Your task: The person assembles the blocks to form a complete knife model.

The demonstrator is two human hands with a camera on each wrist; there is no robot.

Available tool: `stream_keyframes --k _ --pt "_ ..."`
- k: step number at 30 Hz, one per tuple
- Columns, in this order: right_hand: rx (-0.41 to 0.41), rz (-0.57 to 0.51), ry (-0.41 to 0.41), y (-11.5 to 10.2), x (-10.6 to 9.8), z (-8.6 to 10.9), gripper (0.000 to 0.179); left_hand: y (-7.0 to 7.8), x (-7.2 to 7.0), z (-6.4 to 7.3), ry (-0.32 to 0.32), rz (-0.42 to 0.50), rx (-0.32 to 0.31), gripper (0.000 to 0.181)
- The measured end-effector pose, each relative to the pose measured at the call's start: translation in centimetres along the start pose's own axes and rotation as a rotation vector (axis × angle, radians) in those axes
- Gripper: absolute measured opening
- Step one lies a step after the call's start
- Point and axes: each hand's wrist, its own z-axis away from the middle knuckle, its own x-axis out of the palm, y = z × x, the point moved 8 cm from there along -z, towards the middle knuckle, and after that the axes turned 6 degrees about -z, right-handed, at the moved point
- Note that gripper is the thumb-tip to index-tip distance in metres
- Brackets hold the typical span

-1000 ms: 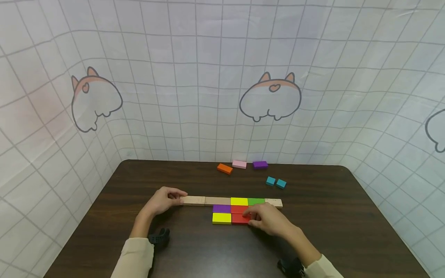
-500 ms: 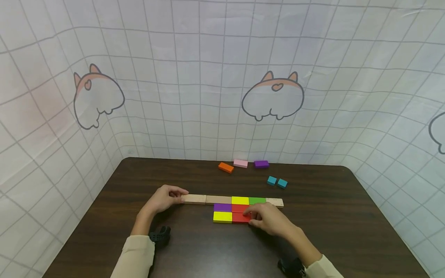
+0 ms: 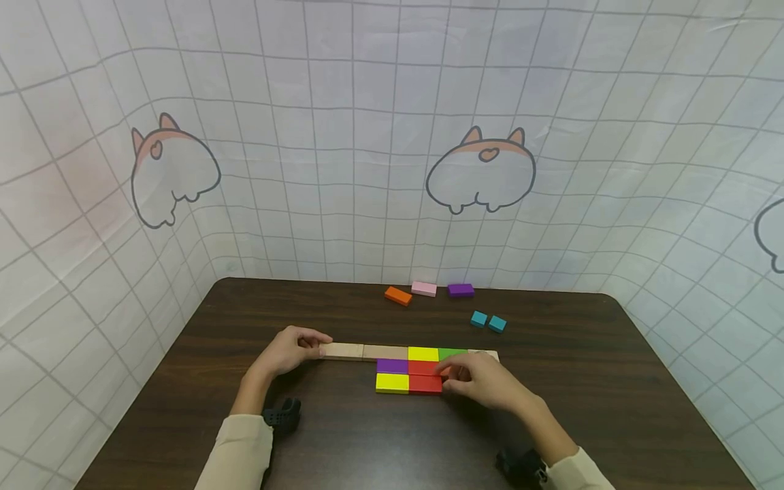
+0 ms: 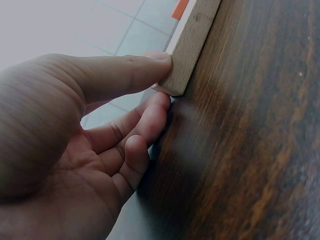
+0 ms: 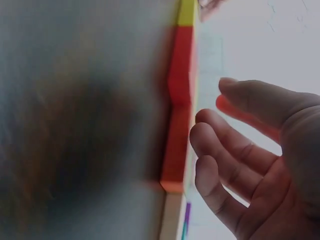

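At the left end of a row of flat blocks, my left hand (image 3: 285, 352) pinches the end of a plain wooden block (image 3: 343, 351). In the left wrist view the thumb presses its near side, with the fingertips at its end. My right hand (image 3: 484, 381) hovers beside the near red block (image 3: 425, 385), fingers loosely bent and holding nothing. Partly behind that hand lies an orange block, seen in the right wrist view as an orange side (image 5: 176, 145) right behind the red one. A purple block (image 3: 392, 367) and a yellow block (image 3: 392, 384) adjoin the red ones.
Farther back lie a loose orange block (image 3: 398, 295), a pink block (image 3: 424, 288), a purple block (image 3: 461, 290) and two small blue blocks (image 3: 479, 318). A white gridded cloth (image 3: 331, 170) hangs behind the dark wooden table (image 3: 245, 320).
My right hand has come off the near red block and shifted slightly to the right, uncovering the red block's right end. My left hand stays at the wooden block.
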Motion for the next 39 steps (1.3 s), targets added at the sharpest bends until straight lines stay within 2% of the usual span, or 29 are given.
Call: stream_keyframes --k 4,10,17,23,30,34,39 --pt "-0.012 -0.010 0.064 0.8 -1.9 0.4 0.026 0.0 -0.1 0.1 -0.004 -0.003 0.005 0.022" --pt "0.029 -0.066 0.182 2.5 -5.4 1.0 0.028 0.0 -0.2 0.0 0.005 -0.004 0.003 0.022" --pt "0.093 -0.154 0.276 5.5 -8.9 0.2 0.029 0.0 0.2 -0.3 -0.004 0.005 -0.001 0.020" --pt "0.150 -0.136 0.267 8.7 -10.8 -2.8 0.034 0.3 0.2 -0.5 -0.004 0.002 -0.001 0.020" --pt "0.239 -0.122 0.229 11.6 -11.4 -6.8 0.046 0.1 -0.3 -0.1 0.009 -0.014 0.000 0.022" --pt "0.279 -0.120 0.217 12.8 -11.2 -8.0 0.052 0.3 -0.3 0.1 0.005 -0.003 0.007 0.022" --pt "0.288 -0.118 0.181 13.7 -10.8 -8.8 0.059 0.3 0.0 0.1 0.001 0.000 0.001 0.022"
